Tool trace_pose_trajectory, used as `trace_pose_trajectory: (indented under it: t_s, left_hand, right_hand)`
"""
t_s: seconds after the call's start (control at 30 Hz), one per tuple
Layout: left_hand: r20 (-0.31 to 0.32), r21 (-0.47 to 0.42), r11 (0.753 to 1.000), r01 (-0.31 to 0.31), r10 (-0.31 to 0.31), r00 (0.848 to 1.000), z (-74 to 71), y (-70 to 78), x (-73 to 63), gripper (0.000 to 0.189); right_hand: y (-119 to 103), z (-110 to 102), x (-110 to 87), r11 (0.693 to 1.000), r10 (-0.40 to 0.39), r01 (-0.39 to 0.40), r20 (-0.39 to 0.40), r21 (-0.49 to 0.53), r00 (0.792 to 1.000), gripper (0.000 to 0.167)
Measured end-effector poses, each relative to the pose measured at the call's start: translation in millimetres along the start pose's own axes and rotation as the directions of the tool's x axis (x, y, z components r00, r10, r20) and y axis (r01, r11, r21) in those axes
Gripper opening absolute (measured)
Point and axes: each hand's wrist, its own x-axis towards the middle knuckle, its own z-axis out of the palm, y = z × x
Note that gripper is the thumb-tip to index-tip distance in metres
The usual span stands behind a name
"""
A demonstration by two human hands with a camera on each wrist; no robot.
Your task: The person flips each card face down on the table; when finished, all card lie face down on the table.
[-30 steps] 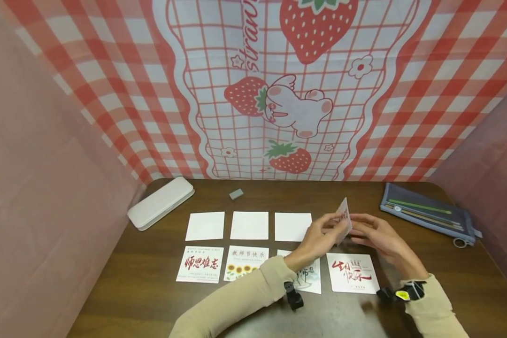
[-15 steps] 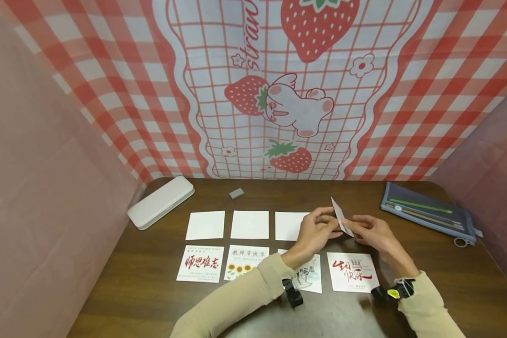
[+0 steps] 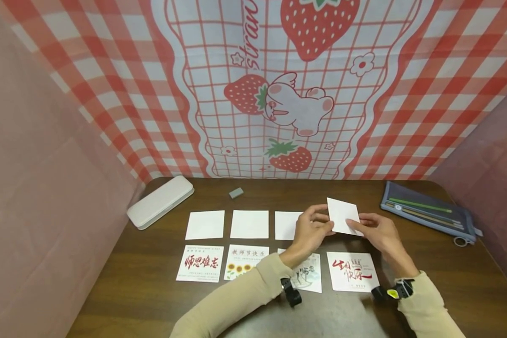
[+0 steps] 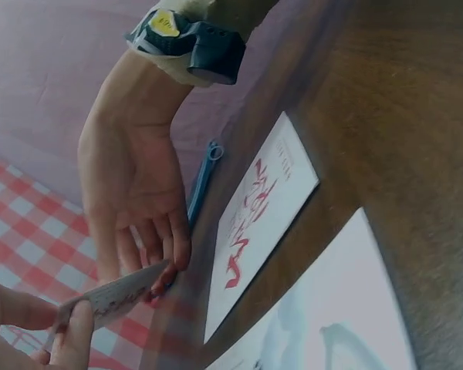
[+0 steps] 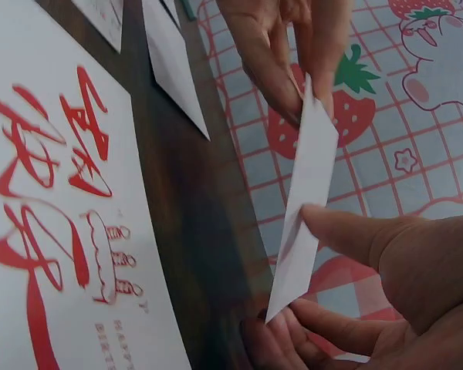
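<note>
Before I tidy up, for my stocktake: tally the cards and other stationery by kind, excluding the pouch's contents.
Flat blank-side-up cards: 3
Flat print-side-up cards: 4
Held card: 1
White case: 1
Blue pouch: 1
Small grey block: 1
Total: 11

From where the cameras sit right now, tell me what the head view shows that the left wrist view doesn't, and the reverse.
Head view only: the white case, the gray eraser, the sunflower card and the blank face of the held card.

Left wrist view only: the held card's other face, with lettering too small to read.

Both: the left hand and right hand, the red-lettered birthday card, part of the ink-wash card, and the blue zip pouch, just a sliver from the wrist.
</note>
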Motion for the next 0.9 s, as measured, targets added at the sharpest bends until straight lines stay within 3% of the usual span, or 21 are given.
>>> trace_pose_trajectory:
  t_s: [0.17, 0.37, 0.5, 0.73, 0.9]
  left_hand:
    - [-0.023, 0.145, 0.989, -0.017, 0.021, 1.000, -5.9, 0.9, 2.7, 0.047]
    - [-0.007, 0.300, 0.954, -0.022, 0.025, 1.000, -9.9, -0.9, 5.9, 0.046]
    - [-0.003, 0.407, 0.914, 0.001, 0.001, 1.000, -10.8, -3.3, 8.9, 0.047]
    - [0.000, 0.582, 0.813, 0.019, -0.023, 1.000, -8.9, -7.7, 11.6, 0.048]
    - [0.007, 0.623, 0.782, 0.020, -0.030, 1.000, -7.5, -7.9, 11.0, 0.038]
  right_hand:
    - [3, -5, 0.1, 1.000, -0.006, 0.006, -0.042, -0.008, 0.999, 0.071]
    - [8, -9, -0.8, 0.997, -0.065, 0.060, -0.083, -0.058, 0.994, 0.060]
    - [11, -10, 0.7, 0.991, -0.101, 0.093, -0.081, -0.100, 0.992, 0.055]
    - [14, -12, 6.3, 0.976, -0.133, 0.120, -0.063, -0.183, 0.989, 0.055]
    - [14, -14, 8.5, 0.977, -0.114, 0.105, -0.037, -0.186, 0.993, 0.057]
